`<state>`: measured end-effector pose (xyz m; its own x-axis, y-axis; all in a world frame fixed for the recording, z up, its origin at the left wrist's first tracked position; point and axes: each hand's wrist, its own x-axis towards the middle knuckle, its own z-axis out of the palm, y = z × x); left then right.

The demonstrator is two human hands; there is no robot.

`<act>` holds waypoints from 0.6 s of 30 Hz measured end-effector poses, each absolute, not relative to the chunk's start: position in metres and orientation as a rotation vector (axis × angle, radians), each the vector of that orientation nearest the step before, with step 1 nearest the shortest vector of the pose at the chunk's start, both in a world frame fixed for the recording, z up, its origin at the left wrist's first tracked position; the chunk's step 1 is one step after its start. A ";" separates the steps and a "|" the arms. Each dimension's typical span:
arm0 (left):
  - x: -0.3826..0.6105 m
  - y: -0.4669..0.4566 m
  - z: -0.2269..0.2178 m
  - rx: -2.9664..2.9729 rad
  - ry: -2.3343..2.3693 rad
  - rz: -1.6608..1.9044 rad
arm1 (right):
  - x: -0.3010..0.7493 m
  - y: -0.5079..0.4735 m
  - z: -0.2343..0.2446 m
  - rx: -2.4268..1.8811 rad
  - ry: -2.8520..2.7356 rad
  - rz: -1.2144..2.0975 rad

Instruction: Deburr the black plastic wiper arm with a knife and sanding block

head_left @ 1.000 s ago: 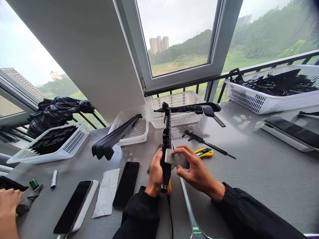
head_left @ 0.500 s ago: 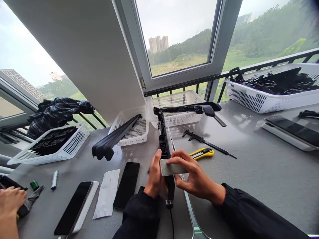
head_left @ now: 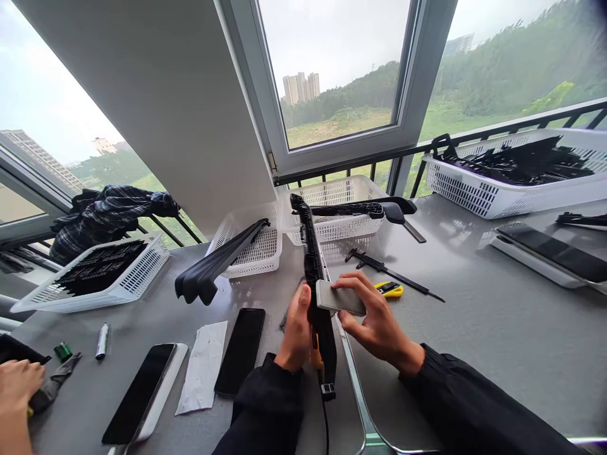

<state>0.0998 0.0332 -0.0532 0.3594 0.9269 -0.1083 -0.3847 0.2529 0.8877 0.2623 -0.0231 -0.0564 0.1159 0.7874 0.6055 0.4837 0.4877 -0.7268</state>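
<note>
My left hand [head_left: 294, 332] is wrapped round a long black plastic part [head_left: 310, 253], which points away from me with its narrow ribbed side showing. The near end of that part curves toward me, and a dark cable [head_left: 326, 420] hangs below it. Between the thumb and fingers of my right hand [head_left: 377, 322] is a flat light-grey rectangular block [head_left: 337, 297]. Its left end lies against the edge of the black part, or just over it. A yellow utility knife [head_left: 389, 289] is beyond my right hand, with a black caliper [head_left: 386, 268] behind it.
White baskets [head_left: 256, 256] line the window side, some with black plastic parts. Two dark phones [head_left: 241, 351] and a folded white paper [head_left: 203, 366] are at left. A metal frame [head_left: 358, 392] runs beneath my hands. Another person's hand [head_left: 21, 382] is at far left.
The black part has rolled onto its edge in my left hand. My right hand and the grey block have shifted slightly up and right, covering more of the yellow knife.
</note>
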 end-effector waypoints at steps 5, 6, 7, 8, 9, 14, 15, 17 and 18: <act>0.103 0.033 -0.050 1.097 0.701 0.942 | 0.261 -0.021 -0.057 -1.125 -1.564 0.271; 0.102 0.033 -0.049 1.117 0.684 0.935 | 0.262 -0.021 -0.057 -1.147 -1.550 0.260; 0.102 0.034 -0.049 1.135 0.674 0.932 | 0.263 -0.021 -0.057 -1.162 -1.537 0.253; 0.101 0.035 -0.048 1.148 0.675 0.931 | 0.263 -0.021 -0.057 -1.164 -1.532 0.250; 0.101 0.035 -0.048 1.159 0.687 0.930 | 0.263 -0.022 -0.057 -1.150 -1.538 0.253; 0.100 0.036 -0.046 1.164 0.793 0.990 | 0.259 -0.025 -0.059 -1.107 -1.603 0.275; 0.099 0.035 -0.046 1.160 0.811 1.012 | 0.258 -0.024 -0.060 -1.134 -1.603 0.279; 0.098 0.035 -0.045 1.166 0.854 1.042 | 0.258 -0.022 -0.061 -1.205 -1.595 0.297; 0.098 0.034 -0.044 1.174 0.879 1.053 | 0.258 -0.020 -0.062 -1.240 -1.590 0.312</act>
<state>0.0977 0.0344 -0.0442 0.2888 0.9574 -0.0059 -0.1769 0.0594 0.9824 0.2583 -0.0203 -0.0616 0.0843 0.8241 0.5602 0.5513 0.4298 -0.7151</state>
